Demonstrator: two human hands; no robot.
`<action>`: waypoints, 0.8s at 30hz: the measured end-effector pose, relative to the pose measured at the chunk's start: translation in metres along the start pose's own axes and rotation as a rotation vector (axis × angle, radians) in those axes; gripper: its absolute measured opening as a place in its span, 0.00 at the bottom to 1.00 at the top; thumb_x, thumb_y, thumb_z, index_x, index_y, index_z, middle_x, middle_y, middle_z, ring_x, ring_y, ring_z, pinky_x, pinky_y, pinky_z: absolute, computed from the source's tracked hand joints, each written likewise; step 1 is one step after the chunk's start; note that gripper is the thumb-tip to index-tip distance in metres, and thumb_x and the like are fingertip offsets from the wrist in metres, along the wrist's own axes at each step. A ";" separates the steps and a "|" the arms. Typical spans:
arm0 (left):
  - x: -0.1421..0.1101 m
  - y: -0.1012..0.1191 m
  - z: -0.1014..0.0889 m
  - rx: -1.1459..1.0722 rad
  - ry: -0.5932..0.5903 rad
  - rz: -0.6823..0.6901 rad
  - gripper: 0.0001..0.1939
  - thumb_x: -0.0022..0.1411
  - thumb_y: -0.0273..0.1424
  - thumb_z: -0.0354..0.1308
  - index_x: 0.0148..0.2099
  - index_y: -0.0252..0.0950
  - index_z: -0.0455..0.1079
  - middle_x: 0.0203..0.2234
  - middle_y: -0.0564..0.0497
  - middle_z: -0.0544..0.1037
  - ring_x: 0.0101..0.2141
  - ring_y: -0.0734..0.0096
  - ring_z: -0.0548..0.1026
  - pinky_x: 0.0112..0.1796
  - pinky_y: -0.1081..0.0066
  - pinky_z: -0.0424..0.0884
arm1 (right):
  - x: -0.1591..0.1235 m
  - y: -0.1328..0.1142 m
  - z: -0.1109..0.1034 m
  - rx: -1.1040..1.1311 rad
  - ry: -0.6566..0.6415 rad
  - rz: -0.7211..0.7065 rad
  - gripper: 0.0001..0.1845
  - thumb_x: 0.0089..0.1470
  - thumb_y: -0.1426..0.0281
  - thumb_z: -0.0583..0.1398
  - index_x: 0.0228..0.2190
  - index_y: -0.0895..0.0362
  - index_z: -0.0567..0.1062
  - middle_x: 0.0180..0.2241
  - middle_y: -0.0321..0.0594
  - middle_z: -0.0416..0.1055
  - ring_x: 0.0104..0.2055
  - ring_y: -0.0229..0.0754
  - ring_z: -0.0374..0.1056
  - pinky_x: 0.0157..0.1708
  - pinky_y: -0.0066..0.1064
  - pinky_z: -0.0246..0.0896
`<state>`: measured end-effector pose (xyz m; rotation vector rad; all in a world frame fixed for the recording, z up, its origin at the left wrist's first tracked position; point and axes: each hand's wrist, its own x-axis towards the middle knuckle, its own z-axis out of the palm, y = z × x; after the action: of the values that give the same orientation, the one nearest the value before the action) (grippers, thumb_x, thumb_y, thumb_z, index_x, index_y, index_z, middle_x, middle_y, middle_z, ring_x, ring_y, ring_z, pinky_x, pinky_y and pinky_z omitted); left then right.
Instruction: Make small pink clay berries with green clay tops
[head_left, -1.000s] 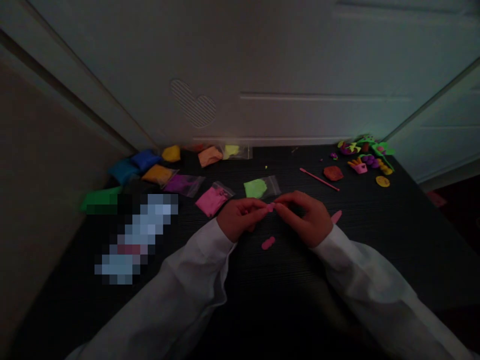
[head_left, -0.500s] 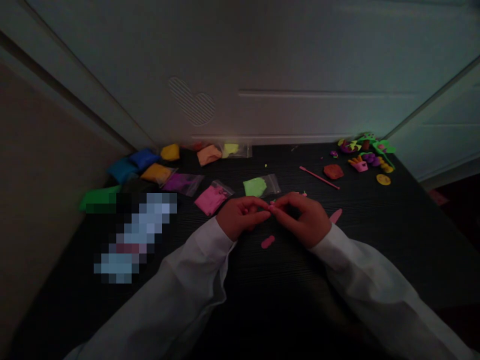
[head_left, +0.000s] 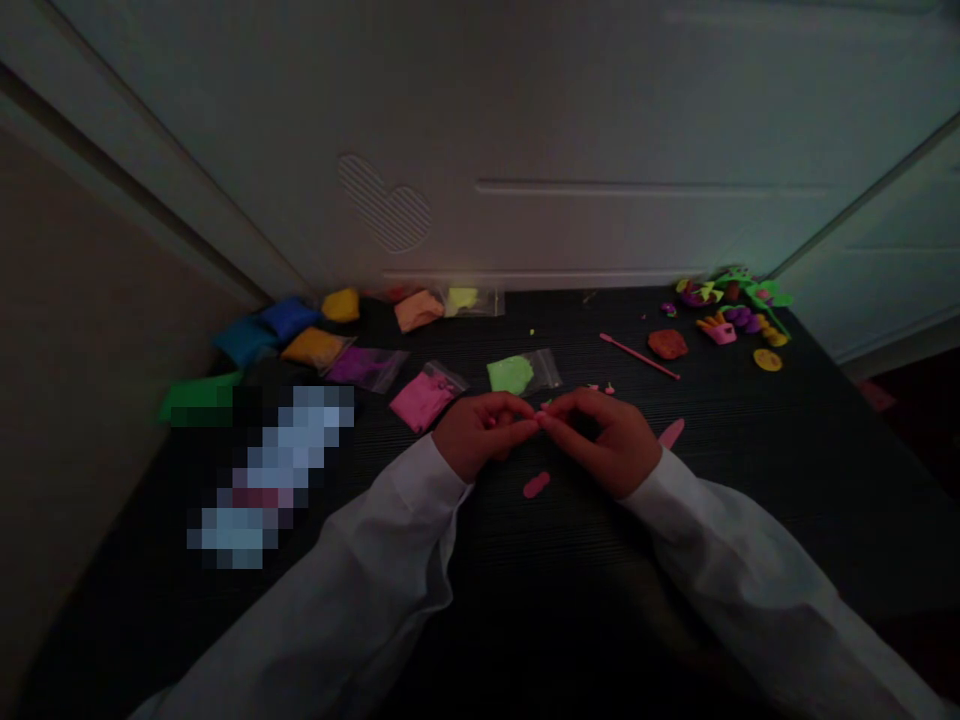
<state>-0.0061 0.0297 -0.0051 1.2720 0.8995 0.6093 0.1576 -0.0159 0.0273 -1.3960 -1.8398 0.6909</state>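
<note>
My left hand (head_left: 484,432) and my right hand (head_left: 606,438) meet fingertip to fingertip over the dark table. Between them they pinch a small piece of pink clay (head_left: 541,418) with a bit of green at its top; the fingers cover much of it. Just below the hands lies a flattened pink clay piece (head_left: 536,485). Tiny pink bits with green tips (head_left: 609,390) sit behind my right hand. A pink flat modelling tool (head_left: 673,433) sticks out beside my right wrist, partly hidden by it.
Bags of pink clay (head_left: 424,398), light green clay (head_left: 511,374) and purple clay (head_left: 361,367) lie behind the hands. A pink stick tool (head_left: 639,356) and a red-brown lump (head_left: 667,344) lie right. Small clay figures (head_left: 720,330) fill the back right corner. A white panel (head_left: 570,230) rises behind.
Both hands stay in almost the same place, still pinching the pink clay. Only slight shifts of the fingers show; the things on the table have not moved.
</note>
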 end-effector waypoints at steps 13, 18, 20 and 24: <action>-0.001 0.000 0.000 -0.071 -0.013 0.013 0.09 0.46 0.33 0.59 0.30 0.34 0.66 0.11 0.63 0.54 0.12 0.88 0.54 0.14 0.82 0.47 | 0.000 0.000 0.001 -0.011 0.013 -0.001 0.09 0.48 0.66 0.55 0.27 0.59 0.71 0.25 0.37 0.69 0.28 0.34 0.63 0.30 0.28 0.58; -0.001 0.002 0.001 -0.075 -0.020 0.010 0.11 0.45 0.33 0.59 0.32 0.34 0.67 0.11 0.63 0.53 0.12 0.89 0.52 0.15 0.81 0.47 | 0.000 0.000 0.001 -0.011 0.019 -0.006 0.09 0.49 0.66 0.55 0.27 0.58 0.71 0.25 0.37 0.69 0.28 0.34 0.63 0.30 0.28 0.58; -0.001 0.001 0.001 -0.049 -0.016 0.014 0.11 0.45 0.33 0.59 0.32 0.34 0.67 0.11 0.63 0.53 0.12 0.88 0.52 0.15 0.81 0.47 | 0.000 -0.001 0.001 -0.009 0.015 -0.006 0.09 0.48 0.66 0.55 0.27 0.58 0.71 0.26 0.37 0.69 0.28 0.34 0.63 0.30 0.28 0.58; 0.000 0.000 0.000 0.002 -0.005 0.030 0.10 0.46 0.34 0.59 0.31 0.34 0.67 0.10 0.62 0.53 0.12 0.88 0.53 0.15 0.81 0.46 | -0.001 -0.001 0.002 0.000 0.004 0.001 0.08 0.48 0.67 0.55 0.27 0.58 0.71 0.26 0.37 0.70 0.28 0.34 0.64 0.29 0.28 0.59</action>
<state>-0.0062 0.0296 -0.0054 1.2903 0.8786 0.6282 0.1559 -0.0166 0.0266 -1.3975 -1.8355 0.6886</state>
